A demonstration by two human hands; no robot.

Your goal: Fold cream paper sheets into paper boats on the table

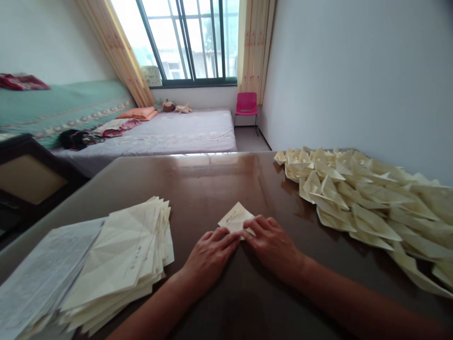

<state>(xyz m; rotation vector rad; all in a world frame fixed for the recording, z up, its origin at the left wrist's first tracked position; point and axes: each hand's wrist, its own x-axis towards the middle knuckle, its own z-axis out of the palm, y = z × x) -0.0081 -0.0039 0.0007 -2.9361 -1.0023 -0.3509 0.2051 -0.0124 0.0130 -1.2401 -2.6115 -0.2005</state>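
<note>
A small piece of folded cream paper (236, 216) lies on the brown table, one corner pointing away from me and a little print showing on its face. My left hand (212, 252) rests on the table with its fingers bent, gripping the near left edge of the paper. From the other side my right hand (271, 243) has its fingers closed on the near right edge. The fingertips of both hands almost meet at the near corner, and they hide that part of the paper.
To the left sit a stack of creased cream sheets (116, 255) and a pile of greyish printed sheets (46, 278). Many folded paper boats (361, 193) cover the right side of the glossy table (198, 189). Beyond are a bed (191, 130) and a pink chair (247, 104).
</note>
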